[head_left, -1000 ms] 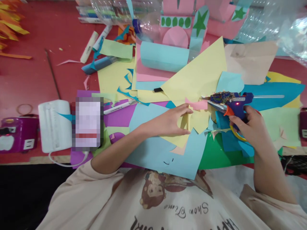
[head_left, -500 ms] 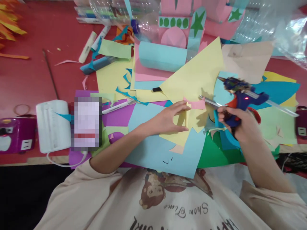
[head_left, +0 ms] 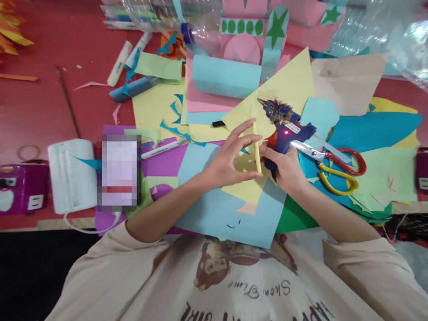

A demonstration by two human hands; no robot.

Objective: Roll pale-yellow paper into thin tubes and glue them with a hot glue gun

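Note:
My left hand point(head_left: 230, 156) grips a thin yellow paper piece point(head_left: 257, 147) by its edges, thumb below and fingers above, so it stands nearly edge-on. Close on its right, my right hand point(head_left: 287, 167) is wrapped around the handle of a blue glue gun point(head_left: 284, 133). The gun's nozzle points up and left, above the yellow piece and apart from it. A red light glows on its body, and a clear glue stick point(head_left: 329, 148) sticks out of its back. Scissors point(head_left: 339, 167) with red and yellow handles lie just right of my right hand.
Coloured paper sheets, including a light blue sheet point(head_left: 203, 205), cover the table before me. A phone point(head_left: 120, 171) and a white power bank point(head_left: 72, 178) lie at left. Behind stand a light blue paper roll point(head_left: 227, 76), pink paper shapes point(head_left: 242, 49) and clear plastic bottles point(head_left: 205, 38).
My right hand has brought the glue gun leftward, close to the left hand. The scissors now show fully. The yellow piece has turned slightly, and its pink part no longer shows.

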